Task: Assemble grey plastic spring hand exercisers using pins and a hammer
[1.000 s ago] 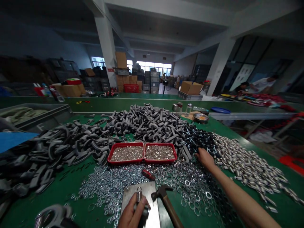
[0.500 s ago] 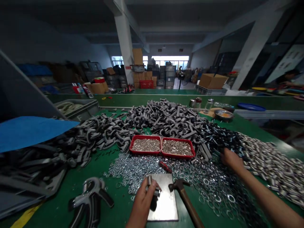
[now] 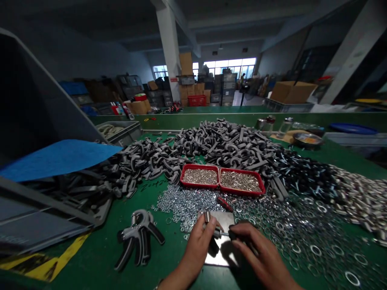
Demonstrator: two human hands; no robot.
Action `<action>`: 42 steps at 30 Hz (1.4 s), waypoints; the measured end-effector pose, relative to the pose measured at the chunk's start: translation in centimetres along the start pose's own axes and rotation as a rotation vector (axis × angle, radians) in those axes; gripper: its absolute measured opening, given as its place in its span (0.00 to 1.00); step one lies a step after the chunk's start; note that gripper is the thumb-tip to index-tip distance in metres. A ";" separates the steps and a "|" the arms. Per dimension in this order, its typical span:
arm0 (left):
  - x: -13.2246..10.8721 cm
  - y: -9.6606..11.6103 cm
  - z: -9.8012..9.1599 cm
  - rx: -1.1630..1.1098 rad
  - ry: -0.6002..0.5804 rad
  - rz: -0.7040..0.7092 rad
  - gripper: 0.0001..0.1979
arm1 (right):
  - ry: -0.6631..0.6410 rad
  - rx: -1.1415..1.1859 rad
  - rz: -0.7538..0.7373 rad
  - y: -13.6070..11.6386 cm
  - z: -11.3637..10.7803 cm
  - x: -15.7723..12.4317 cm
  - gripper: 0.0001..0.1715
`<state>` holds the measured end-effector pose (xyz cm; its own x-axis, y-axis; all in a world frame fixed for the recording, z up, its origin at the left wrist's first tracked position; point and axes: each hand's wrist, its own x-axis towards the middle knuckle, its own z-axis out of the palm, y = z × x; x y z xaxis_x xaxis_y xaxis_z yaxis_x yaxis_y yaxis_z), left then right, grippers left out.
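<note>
My left hand (image 3: 197,246) is closed around a grey clamp part (image 3: 216,233) with a coil spring (image 3: 207,216) standing up between thumb and fingers. My right hand (image 3: 261,251) pinches the black knob of a screw (image 3: 225,234), whose silver shank points left and meets the clamp part's end. How far the shank is inside cannot be made out. Beneath both hands lies a flat metal plate (image 3: 225,217). Left of them, a grey and black spring clamp (image 3: 139,235) rests on the green table (image 3: 169,264). The hammer is mostly hidden behind my right hand.
Two red trays (image 3: 219,186) of small metal pins stand ahead, backed by a heap of grey clamp parts (image 3: 229,141). Loose nuts (image 3: 181,201) and rings (image 3: 296,247) spread in front. Black-knobbed screws (image 3: 302,171) and metal cylinders (image 3: 359,197) lie right; a grey crate (image 3: 33,225) stands left.
My right hand has come from the black screw pile to the left hand, bringing a black-knobbed screw to the clamp part. The view has swung left.
</note>
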<state>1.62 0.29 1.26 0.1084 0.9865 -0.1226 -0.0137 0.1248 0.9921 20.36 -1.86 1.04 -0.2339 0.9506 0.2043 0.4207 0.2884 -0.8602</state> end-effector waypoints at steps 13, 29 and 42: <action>-1.0 0.3 -0.9 0.103 -0.041 0.031 0.18 | -0.018 -0.054 -0.292 0.6 2.3 -1.1 0.17; -0.6 -1.8 -3.0 0.478 -0.224 0.419 0.11 | -0.436 0.854 0.660 -0.1 5.5 -0.1 0.41; -1.3 -2.0 -3.4 0.475 -0.228 0.342 0.12 | -0.480 0.389 0.332 -0.6 5.2 -0.3 0.44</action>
<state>-1.85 -0.91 -0.67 0.3857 0.9085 0.1610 0.3523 -0.3063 0.8843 15.61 -2.95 -0.98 -0.5459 0.7996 -0.2503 0.2139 -0.1558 -0.9644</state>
